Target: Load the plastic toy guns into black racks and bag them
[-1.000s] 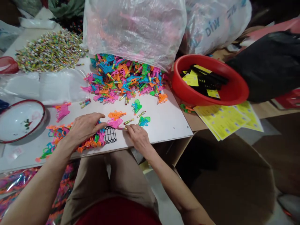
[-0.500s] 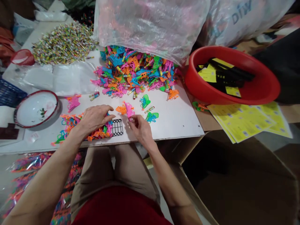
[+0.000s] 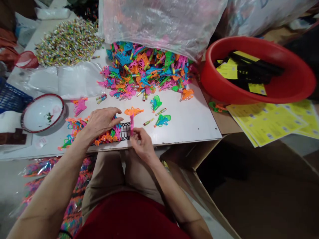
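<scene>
A black plastic grid rack (image 3: 125, 130) lies near the table's front edge, its left part packed with upright colourful toy guns (image 3: 107, 137). My left hand (image 3: 101, 122) rests over these packed toys, thumb and fingers apart, and its palm hides some of them. My right hand (image 3: 142, 142) pinches a pink toy gun (image 3: 132, 123) held edge-on at the right end of the rack. Just behind it lies an orange toy gun (image 3: 134, 111). Green-and-blue toy guns (image 3: 162, 120) and small candy-filled tubes (image 3: 149, 121) lie to the right.
A heap of toy guns (image 3: 144, 71) spills from a clear plastic bag (image 3: 161, 25). Behind left is a pile of small tubes (image 3: 68, 43). An enamel bowl (image 3: 42, 113) sits left. A red basin (image 3: 259, 69) with black and yellow pieces stands right, beside yellow printed sheets (image 3: 271, 122).
My right hand has brought the pink toy gun left and toward me, turning it edge-on at the rack. A tube it had covered now shows. My left hand stays over the packed toys.
</scene>
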A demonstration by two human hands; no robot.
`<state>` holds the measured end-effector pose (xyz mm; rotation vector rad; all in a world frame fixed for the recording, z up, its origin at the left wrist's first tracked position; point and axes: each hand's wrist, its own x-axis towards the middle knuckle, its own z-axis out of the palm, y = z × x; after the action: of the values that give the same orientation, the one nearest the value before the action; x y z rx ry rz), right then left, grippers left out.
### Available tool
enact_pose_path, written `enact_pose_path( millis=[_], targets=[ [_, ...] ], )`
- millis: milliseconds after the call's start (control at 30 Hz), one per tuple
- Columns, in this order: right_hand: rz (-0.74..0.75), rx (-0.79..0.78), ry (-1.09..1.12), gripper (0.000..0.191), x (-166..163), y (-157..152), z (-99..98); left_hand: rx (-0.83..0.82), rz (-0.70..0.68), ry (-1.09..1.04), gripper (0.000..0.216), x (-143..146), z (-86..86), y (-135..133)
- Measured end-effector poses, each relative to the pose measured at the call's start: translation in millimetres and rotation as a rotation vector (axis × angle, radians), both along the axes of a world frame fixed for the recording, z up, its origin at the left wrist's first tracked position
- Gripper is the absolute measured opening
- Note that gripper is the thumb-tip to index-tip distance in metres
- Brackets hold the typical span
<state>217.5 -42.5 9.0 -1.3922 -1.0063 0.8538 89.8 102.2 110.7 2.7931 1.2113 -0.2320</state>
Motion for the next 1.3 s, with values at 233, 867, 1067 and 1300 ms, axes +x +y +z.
enact_pose_path(
  millis=[233,867,1067,1300],
  targets=[
    [0.01,-0.012,-0.149,0.008,-17,-3,-28.0,0.022,-0.008,-0.005,0.04,0,0.1,0],
    [0.319,-0.107,-0.805,0.013,-19,7,-18.0,-0.077,0.017,-0.025,0.04,3,2.4,-1],
    [0.404,-0.234,-1.066,0.017,-27,14,2.7,-0.072,0.022,-0.015,0.04,3,2.1,0],
    [0.427,-0.069,-0.71,0.021,-6,13,-1.1,-0.025,0.026,-0.005,0.041,2,1.1,-1]
  ],
)
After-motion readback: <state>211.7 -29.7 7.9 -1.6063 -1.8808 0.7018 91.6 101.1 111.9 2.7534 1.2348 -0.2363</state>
